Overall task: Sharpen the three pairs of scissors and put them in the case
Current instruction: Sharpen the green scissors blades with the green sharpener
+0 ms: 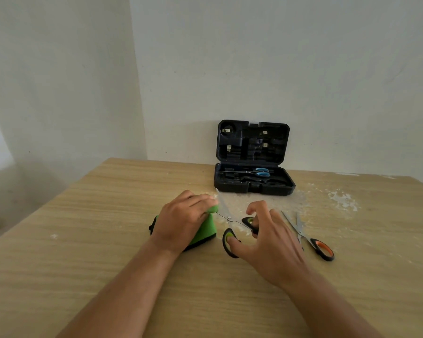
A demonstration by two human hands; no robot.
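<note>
Two bare forearms come in from the bottom edge and reach forward over the wooden table (83,228), converging toward the green sharpener (205,231), which I take as the landmark.

The left hand (181,220) lies palm down on top of the sharpener and covers most of it. Its fingers are pressed together and curled over the far upper end of the sharpener, so the hand grips and holds it on the table. The wrist is straight, in line with the forearm.

Just to the right of the sharpener, the right hand (266,240) holds the green-handled scissors (230,230). The thumb goes through the nearer handle loop, and the other fingers are bent and a little spread around the farther loop; which of them pass through it I cannot tell. The scissors are wide open, and one thin blade runs from the pivot to the top of the sharpener, under the left fingertips. The other blade points away, toward the case.

Further right of the sharpener, beyond the right hand, the orange-handled scissors (313,240) lie on the table with blades partly open, not touched.

Behind the sharpener and slightly right, the black case (254,186) stands open against the wall, lid upright. The blue-handled scissors (257,172) lie inside its lower half.

White scratched patches (342,200) mark the table between the case and the scissors.
</note>
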